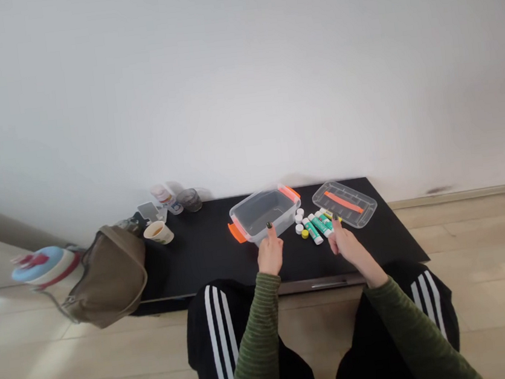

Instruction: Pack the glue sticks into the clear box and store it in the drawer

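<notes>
My two hands above a black surface [213,248], seen from my head. My left hand [271,254] and my right hand [343,245] are well apart from each other, each with one dark-nailed digit extended and the other fingers folded in; I see nothing held in either. The left hand overlaps the near side of a clear container [288,217] with orange latches, and I cannot tell whether they touch. The right hand lies over the near ends of several green-and-white tubes [312,231], contact again uncertain. These tubes lie side by side, just right of the container. Between tubes and container stand small white caps [299,228] and, nearest me, a yellow cap [305,234]. Farther right rests a clear lid [344,201] with an orange strip, flat on the surface. To the left, a paper cup [163,236] holds a brownish drink; beyond it, near the wall, are a small bottle [168,200] and a glass [190,200]. A brown bag [111,275] occupies the far left end.
</notes>
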Action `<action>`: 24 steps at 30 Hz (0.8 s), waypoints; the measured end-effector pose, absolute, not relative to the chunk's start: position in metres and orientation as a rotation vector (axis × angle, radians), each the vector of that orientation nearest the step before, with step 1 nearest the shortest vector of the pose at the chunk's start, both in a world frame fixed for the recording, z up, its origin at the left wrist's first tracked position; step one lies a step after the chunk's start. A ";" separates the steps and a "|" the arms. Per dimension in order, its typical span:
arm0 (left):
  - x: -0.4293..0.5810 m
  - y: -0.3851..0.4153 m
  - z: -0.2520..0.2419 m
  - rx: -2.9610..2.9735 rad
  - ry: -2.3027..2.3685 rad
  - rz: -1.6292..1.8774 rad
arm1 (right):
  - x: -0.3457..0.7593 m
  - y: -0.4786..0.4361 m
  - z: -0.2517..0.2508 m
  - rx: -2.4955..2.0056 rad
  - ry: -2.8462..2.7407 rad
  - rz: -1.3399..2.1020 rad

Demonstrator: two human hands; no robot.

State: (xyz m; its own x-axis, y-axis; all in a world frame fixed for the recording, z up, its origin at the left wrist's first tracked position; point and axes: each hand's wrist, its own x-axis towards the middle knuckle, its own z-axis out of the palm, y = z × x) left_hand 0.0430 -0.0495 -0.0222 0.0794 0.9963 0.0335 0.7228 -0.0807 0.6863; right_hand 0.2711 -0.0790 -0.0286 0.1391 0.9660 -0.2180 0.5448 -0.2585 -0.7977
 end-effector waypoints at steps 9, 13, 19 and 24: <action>0.062 -0.034 -0.017 2.038 1.720 0.354 | 0.304 -0.068 -0.025 -1.956 -1.517 0.858; 0.064 -0.018 -0.035 2.333 1.449 0.291 | 0.314 -0.052 -0.030 -2.059 -1.706 0.687; 0.075 -0.005 -0.076 2.429 1.310 0.324 | 0.316 -0.040 -0.064 -2.173 -1.823 0.353; 0.087 -0.002 -0.087 2.513 1.263 0.315 | 0.323 -0.029 -0.079 -2.103 -1.856 0.212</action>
State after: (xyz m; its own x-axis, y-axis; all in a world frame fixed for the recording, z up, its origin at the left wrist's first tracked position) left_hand 0.0867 -0.0016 -0.0871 0.5871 0.8076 0.0561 0.7396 -0.5632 0.3686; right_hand 0.3225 -0.0295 -0.0792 0.1418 0.9845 0.1031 0.9357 -0.0994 -0.3385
